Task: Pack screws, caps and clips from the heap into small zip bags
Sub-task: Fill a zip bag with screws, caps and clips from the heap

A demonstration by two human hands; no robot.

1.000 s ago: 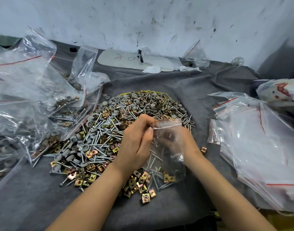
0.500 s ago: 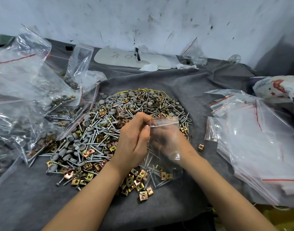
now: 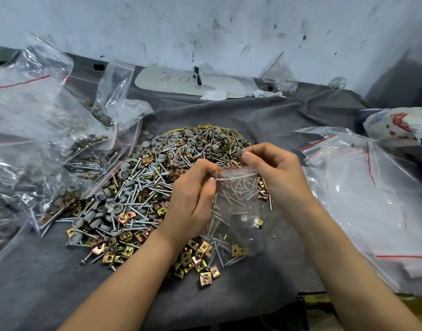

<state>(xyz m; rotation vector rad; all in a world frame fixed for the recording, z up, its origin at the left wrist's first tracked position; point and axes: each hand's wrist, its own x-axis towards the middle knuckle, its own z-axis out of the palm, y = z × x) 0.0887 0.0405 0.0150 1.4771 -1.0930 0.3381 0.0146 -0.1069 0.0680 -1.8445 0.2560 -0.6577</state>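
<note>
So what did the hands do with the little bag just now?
The right hand came out from behind the bag and now pinches its top edge. The left hand still pinches the top; the heap stayed put.

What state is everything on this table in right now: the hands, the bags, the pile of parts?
Small zip bag: held upright over the heap by its top edge; open or sealed, unclear.
Left hand: pinches its top left corner.
Right hand: holds its top right corner.
Heap: loose, spread on the grey cloth.
Left bags: filled, piled.
Right bags: empty, flat, stacked.
</note>
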